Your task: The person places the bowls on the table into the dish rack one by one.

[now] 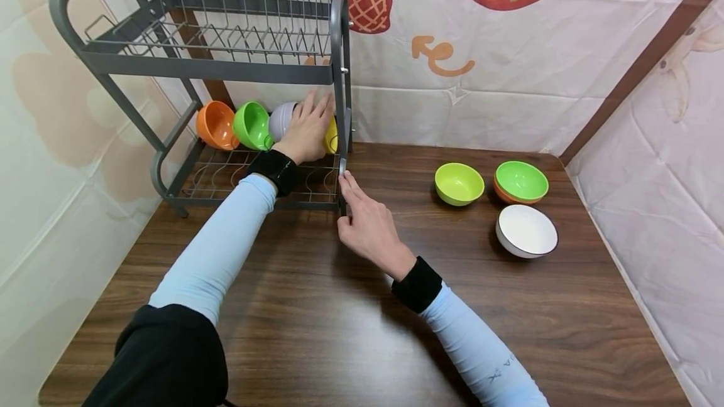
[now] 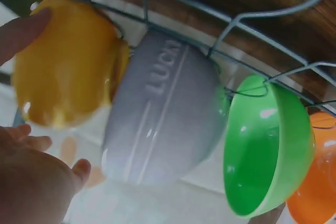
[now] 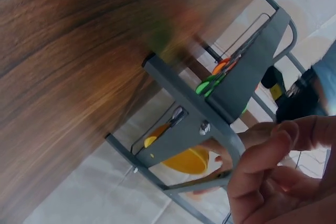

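Observation:
A grey two-tier dish rack (image 1: 220, 71) stands at the back left. Along its lower shelf, an orange bowl (image 1: 216, 124), a green bowl (image 1: 252, 125), a light purple bowl (image 2: 163, 114) and a yellow bowl (image 2: 65, 66) lean on their sides. My left hand (image 1: 310, 129) reaches in under the upper tier to the yellow one; the thumb overlaps its outside in the left wrist view, and the other fingers are spread below it. With index and middle fingers extended, my right hand (image 1: 374, 228) touches the rack's right front post at the fingertips.
On the table's right side sit a yellow-green bowl (image 1: 459, 184), a green bowl (image 1: 521, 181) stacked in an orange one (image 1: 503, 195), and a white bowl (image 1: 526, 231). Patterned cloth walls (image 1: 396, 112) border the brown wooden table (image 1: 317, 331).

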`<state>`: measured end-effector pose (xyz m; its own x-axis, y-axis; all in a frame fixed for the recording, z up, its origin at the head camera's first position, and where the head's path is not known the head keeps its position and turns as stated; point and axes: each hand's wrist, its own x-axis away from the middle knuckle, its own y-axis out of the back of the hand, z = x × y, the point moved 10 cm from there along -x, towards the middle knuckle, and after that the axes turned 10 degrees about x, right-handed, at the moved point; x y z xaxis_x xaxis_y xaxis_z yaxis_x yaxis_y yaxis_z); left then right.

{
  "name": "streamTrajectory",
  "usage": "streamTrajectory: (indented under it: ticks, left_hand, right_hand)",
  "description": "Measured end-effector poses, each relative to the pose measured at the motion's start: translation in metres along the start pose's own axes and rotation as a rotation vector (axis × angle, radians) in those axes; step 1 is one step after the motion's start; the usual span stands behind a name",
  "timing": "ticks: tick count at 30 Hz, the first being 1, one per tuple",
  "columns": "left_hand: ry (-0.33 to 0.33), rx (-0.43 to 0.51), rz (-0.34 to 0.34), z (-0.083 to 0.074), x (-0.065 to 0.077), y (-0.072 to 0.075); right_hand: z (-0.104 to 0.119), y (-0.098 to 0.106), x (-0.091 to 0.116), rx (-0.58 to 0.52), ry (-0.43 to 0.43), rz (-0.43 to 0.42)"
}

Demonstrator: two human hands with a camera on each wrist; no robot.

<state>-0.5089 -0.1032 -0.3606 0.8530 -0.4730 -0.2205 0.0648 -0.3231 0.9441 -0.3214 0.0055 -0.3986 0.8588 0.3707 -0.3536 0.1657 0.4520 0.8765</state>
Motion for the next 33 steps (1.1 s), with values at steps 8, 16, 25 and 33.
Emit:
streamTrajectory:
  ticks: [8, 16, 25, 33]
  left_hand:
    - [-0.019, 0.178, -0.226, -0.041, 0.064, 0.044]
    - [-0.145, 0.431, -0.466, -0.104, 0.124, 0.055]
    - [-0.204, 0.476, -0.415, -0.137, 0.133, 0.018]
    - [-0.197, 0.472, -0.342, -0.141, 0.131, -0.005]
  right_hand:
    - [-0.02, 0.015, 0.02, -0.033, -0.009, -0.098]
    - [-0.037, 0.043, 0.032, 0.006, 0.015, -0.282]
    - [-0.042, 0.047, 0.039, 0.006, 0.033, -0.321]
    - [-0.049, 0.049, 0.039, 0.052, 0.038, -0.332]
